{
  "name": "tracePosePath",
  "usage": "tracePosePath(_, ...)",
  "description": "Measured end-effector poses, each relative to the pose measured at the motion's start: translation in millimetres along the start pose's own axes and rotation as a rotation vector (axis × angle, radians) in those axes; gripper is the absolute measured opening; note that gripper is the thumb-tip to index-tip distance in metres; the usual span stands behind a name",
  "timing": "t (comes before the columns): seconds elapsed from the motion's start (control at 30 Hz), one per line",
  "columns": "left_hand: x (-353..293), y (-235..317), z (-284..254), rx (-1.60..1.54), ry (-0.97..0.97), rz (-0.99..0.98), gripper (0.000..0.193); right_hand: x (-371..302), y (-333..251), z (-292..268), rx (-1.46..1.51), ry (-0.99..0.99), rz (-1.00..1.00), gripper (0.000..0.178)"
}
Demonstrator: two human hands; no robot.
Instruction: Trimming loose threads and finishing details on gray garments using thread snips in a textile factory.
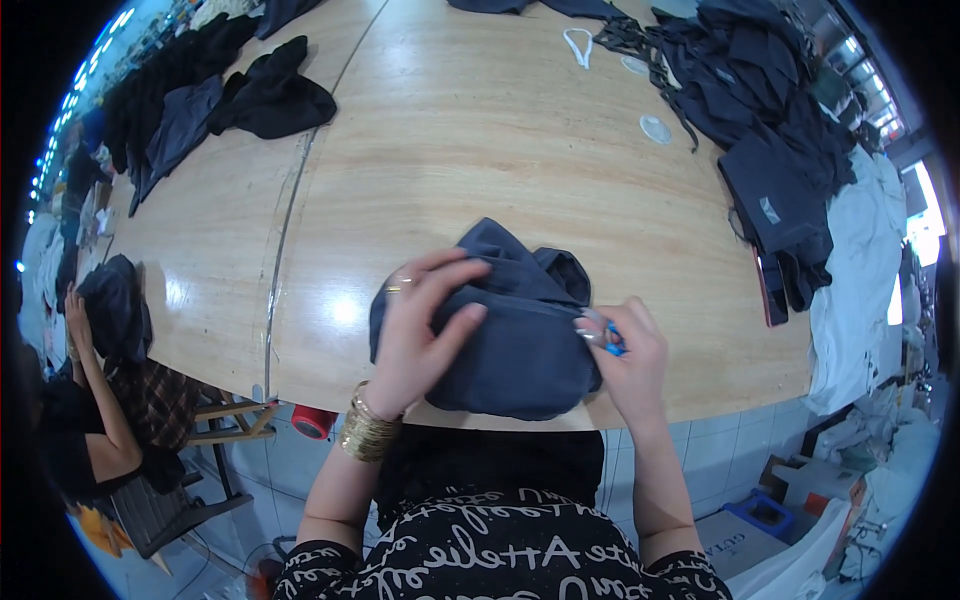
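A dark grey-blue cloth garment [515, 365] lies bunched and partly folded at the table's near edge, a seam running across it. On its left side rests my left hand [425, 325], fingers and thumb apart and pressing on the fabric; rings and several gold bangles show on that hand and wrist. My right hand [632, 355] is closed at the garment's right edge, its fingertips touching the cloth. From inside its fingers peeks a small blue-handled tool [614, 342], mostly hidden, so its exact kind cannot be made out.
Dark garments [770, 190] are heaped along the right edge beside white cloth [860, 290]. Black garments [270, 95] lie at the far left. A white loop [578, 47] and a clear disc [655, 129] sit far off. At left, another person's hand [78, 318] touches dark cloth.
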State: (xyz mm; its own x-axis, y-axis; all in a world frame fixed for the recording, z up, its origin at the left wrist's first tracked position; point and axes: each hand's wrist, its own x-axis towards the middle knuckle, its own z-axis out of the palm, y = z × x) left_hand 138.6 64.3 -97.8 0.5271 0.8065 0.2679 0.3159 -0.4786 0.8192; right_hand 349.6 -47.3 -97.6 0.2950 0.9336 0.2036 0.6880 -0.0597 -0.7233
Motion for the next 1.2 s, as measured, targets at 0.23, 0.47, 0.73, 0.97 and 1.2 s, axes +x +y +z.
tracePosePath(0.23,-40,-60,-12,0.147,0.08,-0.24,0.067,2,-23,6,0.092,0.035,-0.167,0.032)
tracePosePath(0.47,-9,-44,-29,-1.094,-0.065,-0.594,0.03,19,-5,50,-0.093,-0.177,-0.354,0.032)
tracePosePath(0.73,6,-45,-76,-1.559,0.017,-0.555,0.028,40,-37,-15,0.985,0.263,0.158,0.011)
tracePosePath(0.97,31,-34,-75,-0.938,0.126,-0.392,0.025,76,11,-35,0.747,0.265,0.363,0.01)
tracePosePath(1.2,5,-52,-49,0.06,0.285,-0.107,0.032,80,34,-29,0.249,0.309,0.038,0.023)
